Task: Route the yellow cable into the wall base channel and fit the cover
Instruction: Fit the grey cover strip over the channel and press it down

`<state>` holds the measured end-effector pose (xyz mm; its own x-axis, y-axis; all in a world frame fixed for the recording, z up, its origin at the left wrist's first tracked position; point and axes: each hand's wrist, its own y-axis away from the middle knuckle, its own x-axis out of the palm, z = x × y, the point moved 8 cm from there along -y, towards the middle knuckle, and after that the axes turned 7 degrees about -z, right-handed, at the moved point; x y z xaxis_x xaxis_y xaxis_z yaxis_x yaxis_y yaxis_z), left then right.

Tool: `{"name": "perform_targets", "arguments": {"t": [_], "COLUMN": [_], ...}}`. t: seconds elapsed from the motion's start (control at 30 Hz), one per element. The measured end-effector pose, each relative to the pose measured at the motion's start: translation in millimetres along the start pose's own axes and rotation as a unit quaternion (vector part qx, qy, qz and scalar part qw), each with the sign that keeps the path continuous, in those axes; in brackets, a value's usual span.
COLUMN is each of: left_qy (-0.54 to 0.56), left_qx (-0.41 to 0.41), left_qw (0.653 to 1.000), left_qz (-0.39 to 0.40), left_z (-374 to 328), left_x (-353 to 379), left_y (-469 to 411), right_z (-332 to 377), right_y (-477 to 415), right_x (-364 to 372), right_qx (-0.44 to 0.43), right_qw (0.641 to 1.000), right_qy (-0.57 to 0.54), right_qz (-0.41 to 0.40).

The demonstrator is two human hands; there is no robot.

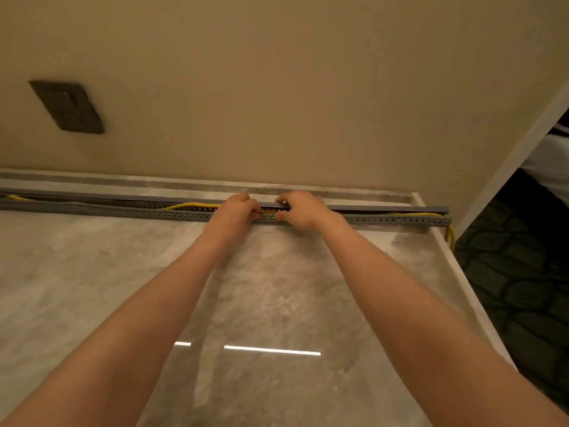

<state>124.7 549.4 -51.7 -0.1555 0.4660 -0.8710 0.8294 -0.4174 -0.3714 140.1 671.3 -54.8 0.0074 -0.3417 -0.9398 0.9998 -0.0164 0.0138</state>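
Observation:
A long grey slotted channel (397, 220) runs along the foot of the beige wall across the marble surface. A yellow cable (191, 206) lies in it, bulging up left of my hands, and hangs over the right end (451, 238). A grey cover strip (385, 208) rests along the channel's back edge. My left hand (234, 210) and my right hand (300, 210) sit close together at the middle of the channel. Fingers of both pinch the yellow cable where it shows between them. My right hand's fingers also touch the cover strip.
A dark socket plate (68, 106) is on the wall at the upper left. The marble surface (92, 272) ends at a pale edge (455, 263) on the right, with dark patterned carpet (517, 288) beyond. Something white (551, 161) lies at the far right.

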Motion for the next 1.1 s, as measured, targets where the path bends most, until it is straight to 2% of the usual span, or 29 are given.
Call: {"name": "perform_targets", "arguments": {"t": [0.1,0.23,0.37,0.47,0.53,0.63,0.7,0.77,0.83,0.9,1.0,1.1], "left_qy": [0.002,0.016,0.019,0.004,-0.028,-0.060,-0.074,-0.082,-0.091,-0.108,-0.111,-0.126], "left_qx": [0.011,-0.049,-0.117,-0.126,-0.125,-0.126,-0.141,-0.145,-0.136,-0.120,-0.097,-0.088], "left_qw": [1.000,0.996,0.989,0.990,0.991,0.990,0.987,0.986,0.985,0.985,0.987,0.985], "left_qz": [-0.012,-0.068,-0.089,-0.056,-0.034,-0.016,0.001,0.023,0.044,0.059,0.065,0.079], "left_z": [6,39,71,78,77,72,70,70,70,70,67,62], "left_x": [-1,-22,-36,-29,-22,-18,-19,-20,-19,-17,-15,-13], "left_y": [5,16,21,23,25,25,21,18,17,19,23,24], "right_z": [19,32,70,88,88,80,74,66,53,35,16,17], "right_y": [-13,-20,-24,-21,-19,-20,-21,-20,-20,-20,-21,-23], "right_x": [12,20,17,20,27,31,34,33,21,12,22,20], "right_qx": [-0.001,0.005,-0.068,-0.134,-0.132,-0.108,-0.105,-0.096,-0.062,-0.010,0.032,0.016], "right_qw": [0.999,0.999,0.995,0.981,0.977,0.980,0.985,0.994,0.992,0.987,0.999,0.999], "right_qy": [0.036,0.031,-0.008,0.060,0.093,0.109,0.112,0.040,-0.089,-0.141,-0.007,0.032], "right_qz": [-0.002,0.013,-0.066,-0.127,-0.139,-0.126,-0.079,-0.039,-0.060,-0.078,0.015,0.008]}}
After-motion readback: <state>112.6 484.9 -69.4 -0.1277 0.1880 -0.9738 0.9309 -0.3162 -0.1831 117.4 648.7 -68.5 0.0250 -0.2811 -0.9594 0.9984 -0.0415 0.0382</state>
